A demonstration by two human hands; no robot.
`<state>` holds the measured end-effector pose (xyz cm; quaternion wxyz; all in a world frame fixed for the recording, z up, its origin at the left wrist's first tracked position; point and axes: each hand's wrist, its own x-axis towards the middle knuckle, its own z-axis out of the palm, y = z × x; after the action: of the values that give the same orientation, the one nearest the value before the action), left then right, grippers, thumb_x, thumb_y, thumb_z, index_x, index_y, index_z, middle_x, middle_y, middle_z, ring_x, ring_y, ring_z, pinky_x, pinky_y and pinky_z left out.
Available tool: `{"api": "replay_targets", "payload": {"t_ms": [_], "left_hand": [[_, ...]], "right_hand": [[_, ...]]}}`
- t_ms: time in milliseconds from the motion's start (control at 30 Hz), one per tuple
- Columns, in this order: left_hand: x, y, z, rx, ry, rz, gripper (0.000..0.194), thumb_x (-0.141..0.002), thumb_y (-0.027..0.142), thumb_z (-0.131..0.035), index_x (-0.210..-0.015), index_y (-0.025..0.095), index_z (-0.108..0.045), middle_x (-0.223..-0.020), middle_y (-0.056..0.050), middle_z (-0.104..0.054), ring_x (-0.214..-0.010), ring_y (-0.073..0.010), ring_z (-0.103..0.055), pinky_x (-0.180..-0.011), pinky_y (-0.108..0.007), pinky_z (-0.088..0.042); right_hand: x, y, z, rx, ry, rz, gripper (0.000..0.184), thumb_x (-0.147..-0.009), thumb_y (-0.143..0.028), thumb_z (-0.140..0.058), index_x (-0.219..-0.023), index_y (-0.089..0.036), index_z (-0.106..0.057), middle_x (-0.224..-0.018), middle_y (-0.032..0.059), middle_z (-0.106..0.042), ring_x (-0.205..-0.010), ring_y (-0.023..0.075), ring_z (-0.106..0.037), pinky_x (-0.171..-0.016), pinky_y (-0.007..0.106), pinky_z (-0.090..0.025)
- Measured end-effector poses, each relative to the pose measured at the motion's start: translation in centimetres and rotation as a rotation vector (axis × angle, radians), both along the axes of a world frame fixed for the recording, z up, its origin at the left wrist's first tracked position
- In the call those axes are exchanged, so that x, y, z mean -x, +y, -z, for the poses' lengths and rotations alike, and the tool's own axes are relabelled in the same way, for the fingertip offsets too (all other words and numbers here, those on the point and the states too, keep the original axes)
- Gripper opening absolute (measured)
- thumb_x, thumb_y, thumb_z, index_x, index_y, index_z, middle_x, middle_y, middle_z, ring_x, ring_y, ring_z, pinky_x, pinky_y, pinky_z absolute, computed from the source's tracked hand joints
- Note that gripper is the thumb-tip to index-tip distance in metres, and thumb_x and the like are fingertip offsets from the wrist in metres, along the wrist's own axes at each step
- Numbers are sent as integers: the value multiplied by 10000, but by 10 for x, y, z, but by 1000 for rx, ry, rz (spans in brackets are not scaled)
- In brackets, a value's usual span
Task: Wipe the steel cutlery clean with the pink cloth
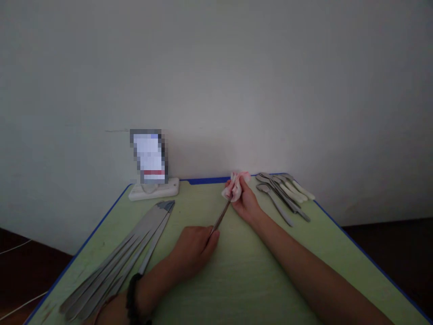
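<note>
My left hand is closed around the handle of a slim metal piece of cutlery, which points up and away toward the right. Its far end disappears inside a crumpled pink and white cloth, so its kind cannot be made out. Wrapped about that end, the cloth is gripped by my right hand. Right of that hand lies a single metal spoon, beside a pile of spoons, some with pale handles. Left of my left hand, long flat metal cutlery like table knives lies fanned out.
A lit, blurred phone stands upright on a white power strip or stand at the back left. The pale green table has a blue edge, and its far side meets a grey wall. White cables run at lower left.
</note>
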<state>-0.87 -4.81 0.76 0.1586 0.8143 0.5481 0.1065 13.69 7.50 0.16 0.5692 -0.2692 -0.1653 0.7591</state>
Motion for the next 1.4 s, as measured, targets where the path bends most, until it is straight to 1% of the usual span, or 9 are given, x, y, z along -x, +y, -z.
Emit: {"api": "replay_targets", "payload": {"t_ms": [133,267,400,567,733,867,1000,1167,1400], "left_hand": [[2,0,2,89,-116,-67,463,-926,378,-192,-552,198,-398,-517,1,-480,-491,-128,-461,-522,-240,-318],[5,6,6,155,-301,-195,452,-922,419,-178,-568,206,-360,-513,24,-428,-487,-117,-437,-502,-228,-313],[4,6,6,130,-245,-170,443,-918,414,-194,-577,203,-384,-528,15,-455,-496,-123,-449,-501,-234,-297],[0,1,2,44,-114,-50,435,-922,382,-206,-600,197,-434,-579,-18,-538,-531,-141,-493,-561,-257,-321],[0,1,3,82,-177,-127,419,-914,394,-194,-599,206,-396,-563,-10,-503,-526,-144,-470,-560,-266,-316],[1,5,7,169,-267,-248,425,-893,436,-187,-569,214,-349,-507,19,-406,-488,-133,-406,-524,-260,-287],[2,6,10,157,-272,-177,413,-874,449,-222,-552,212,-325,-515,28,-371,-490,-121,-370,-527,-262,-258],[4,5,7,192,-257,-129,399,-861,437,-217,-533,215,-266,-498,43,-288,-467,-108,-311,-509,-260,-226],[-1,2,4,118,-104,-52,375,-886,375,-208,-560,206,-288,-536,29,-318,-509,-120,-331,-561,-285,-225]], "right_hand": [[5,-12,0,-122,-72,-246,206,-861,-361,-536,-880,-173,-619,-678,16,-661,-599,127,-620,-530,224,-499],[10,-23,5,-264,-301,-458,331,-741,-444,-662,-788,-117,-633,-648,40,-660,-557,139,-606,-536,250,-498],[12,-21,9,-283,-318,-323,421,-722,-547,-632,-822,-138,-637,-609,19,-645,-519,134,-589,-506,239,-476],[11,-13,4,-101,-156,-116,425,-845,-566,-451,-984,-205,-626,-612,-16,-635,-472,105,-555,-455,208,-442],[6,-9,0,-26,42,-132,365,-920,-382,-350,-865,-177,-647,-733,24,-687,-651,132,-628,-602,259,-508],[6,-8,9,-89,-33,-247,229,-816,-199,-445,-753,-138,-656,-689,39,-677,-645,137,-607,-624,257,-490],[10,-8,17,-204,-126,-294,120,-744,-226,-604,-787,-139,-675,-736,24,-682,-665,125,-589,-660,260,-476],[12,-12,17,-314,-220,-341,233,-653,-321,-741,-795,-143,-691,-710,4,-667,-645,106,-567,-656,246,-463],[11,-5,12,-156,-64,-142,133,-794,-246,-608,-852,-153,-683,-794,15,-690,-722,114,-605,-704,232,-490]]}}
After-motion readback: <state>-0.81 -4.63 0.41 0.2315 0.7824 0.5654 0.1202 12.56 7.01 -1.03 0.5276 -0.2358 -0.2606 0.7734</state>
